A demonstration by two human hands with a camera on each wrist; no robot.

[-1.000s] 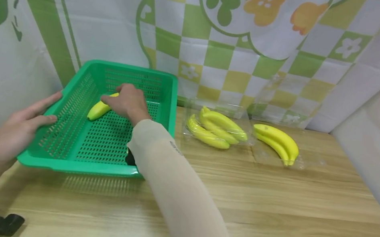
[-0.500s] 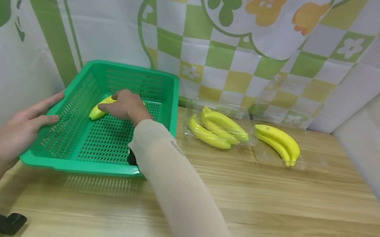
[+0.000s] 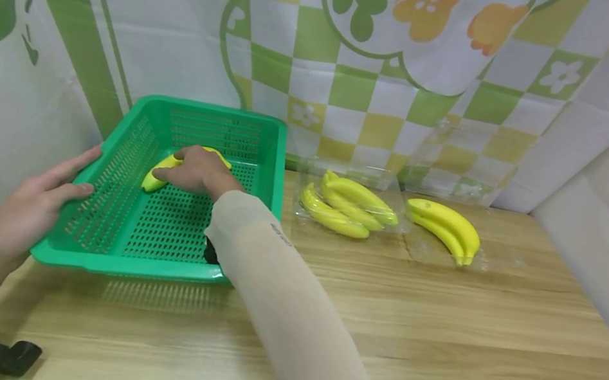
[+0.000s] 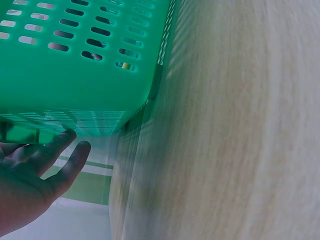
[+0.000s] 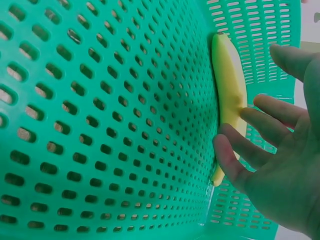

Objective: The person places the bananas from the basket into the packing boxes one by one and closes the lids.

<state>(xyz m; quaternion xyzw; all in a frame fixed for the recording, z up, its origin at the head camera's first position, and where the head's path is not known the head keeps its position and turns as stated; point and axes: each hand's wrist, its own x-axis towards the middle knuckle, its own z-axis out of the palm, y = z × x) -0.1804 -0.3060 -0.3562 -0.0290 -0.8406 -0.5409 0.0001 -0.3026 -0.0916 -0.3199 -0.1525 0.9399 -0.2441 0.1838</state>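
A yellow banana (image 5: 230, 80) lies on the floor of a green perforated plastic basket (image 3: 153, 269), along its far wall. My right hand (image 3: 199, 169) reaches into the basket over the banana's middle, hiding part of it in the head view. In the right wrist view the fingertips (image 5: 245, 114) touch the banana, the fingers loosely spread and the thumb standing well apart. At the basket's left side, my left hand (image 3: 36, 201) holds the rim, thumb on the inner side and fingers outside. Some of its fingers (image 4: 75, 162) extend beneath the rim in the left wrist view.
To the right of the basket, several bananas (image 3: 346, 205) sit in a clear plastic box (image 3: 307, 168). Farther right lie two joined bananas (image 3: 445, 226) on clear packaging. A patterned cloth (image 3: 353, 93) hangs behind the wooden table (image 3: 435, 338).
My right hand has shifted slightly down and toward me over the banana, whose right end now shows beyond it. The left hand stays at the basket rim.
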